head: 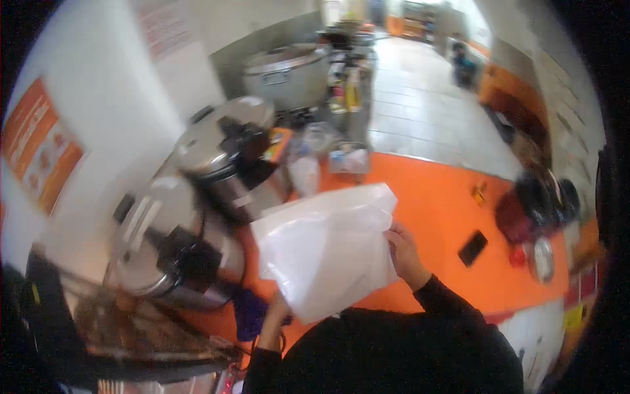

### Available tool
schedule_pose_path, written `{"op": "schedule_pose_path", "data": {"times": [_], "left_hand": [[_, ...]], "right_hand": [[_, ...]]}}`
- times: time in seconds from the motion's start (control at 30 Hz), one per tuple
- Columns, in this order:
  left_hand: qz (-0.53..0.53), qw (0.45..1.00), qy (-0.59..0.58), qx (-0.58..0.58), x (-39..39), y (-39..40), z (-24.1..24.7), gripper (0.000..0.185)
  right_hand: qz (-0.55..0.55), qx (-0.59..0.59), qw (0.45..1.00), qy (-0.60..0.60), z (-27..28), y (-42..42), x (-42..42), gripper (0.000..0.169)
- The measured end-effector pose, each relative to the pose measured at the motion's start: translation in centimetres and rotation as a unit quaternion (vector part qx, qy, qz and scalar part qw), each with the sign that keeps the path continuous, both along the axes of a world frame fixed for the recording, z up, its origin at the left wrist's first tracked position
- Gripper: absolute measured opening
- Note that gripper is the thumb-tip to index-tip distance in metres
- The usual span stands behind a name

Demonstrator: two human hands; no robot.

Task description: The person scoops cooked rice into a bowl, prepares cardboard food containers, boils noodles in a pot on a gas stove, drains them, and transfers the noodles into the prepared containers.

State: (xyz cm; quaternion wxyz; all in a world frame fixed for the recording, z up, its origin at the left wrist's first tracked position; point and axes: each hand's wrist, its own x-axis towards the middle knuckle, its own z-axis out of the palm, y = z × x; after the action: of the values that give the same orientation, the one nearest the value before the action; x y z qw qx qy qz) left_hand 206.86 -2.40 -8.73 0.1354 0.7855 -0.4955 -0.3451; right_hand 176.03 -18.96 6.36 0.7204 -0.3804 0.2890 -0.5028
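Note:
A white plastic or paper bag (325, 246), creased and glossy, spreads between my two hands over an orange tabletop (418, 197). My right hand (404, 253) pinches its right edge, thumb in front. At its lower left corner is my left hand (278, 308), with the fingers hidden behind the bag. Left of the bag stands a large steel cooker (182, 266) with a black lid latch. A second similar cooker (231, 143) is just beyond it. Dark blue cloth (248, 315) lies beside my left hand.
At the table's far edge sits a metal tray (349, 160) beside clear plastic bags (317, 138). A big aluminium pot (288, 76) is farther back. To the right are a phone (472, 247), a dark red bag (517, 216) and a round container (543, 261). Tiled floor (413, 103) runs beyond.

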Motion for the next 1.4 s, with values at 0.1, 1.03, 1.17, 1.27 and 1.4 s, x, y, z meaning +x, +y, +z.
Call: {"op": "schedule_pose_path", "data": {"times": [0.1, 1.03, 1.17, 1.27, 1.4], "left_hand": [[0.219, 0.875, 0.074, -0.425, -4.7, -2.8, 10.0, 0.024], [-0.540, 0.772, -0.218, -0.256, -23.2, -10.5, -1.7, 0.046], [-0.468, 0.854, -0.187, -0.127, -23.3, -11.3, -0.4, 0.053], [-0.382, 0.912, -0.145, 0.027, -26.9, -12.9, -0.2, 0.054], [-0.298, 0.935, -0.191, 0.017, -29.2, -13.2, -2.9, 0.057]], "right_hand": [[-0.227, -0.014, 0.971, 0.074, -3.8, 4.4, -7.3, 0.008], [-0.031, -0.346, 0.773, 0.532, -19.7, -5.1, -35.5, 0.036], [-0.064, -0.370, 0.779, 0.502, -19.5, -7.9, -39.3, 0.042], [-0.066, -0.355, 0.778, 0.514, -23.1, -6.2, -43.5, 0.047], [0.066, -0.328, 0.813, 0.477, -21.3, 0.2, -44.9, 0.050]]}}
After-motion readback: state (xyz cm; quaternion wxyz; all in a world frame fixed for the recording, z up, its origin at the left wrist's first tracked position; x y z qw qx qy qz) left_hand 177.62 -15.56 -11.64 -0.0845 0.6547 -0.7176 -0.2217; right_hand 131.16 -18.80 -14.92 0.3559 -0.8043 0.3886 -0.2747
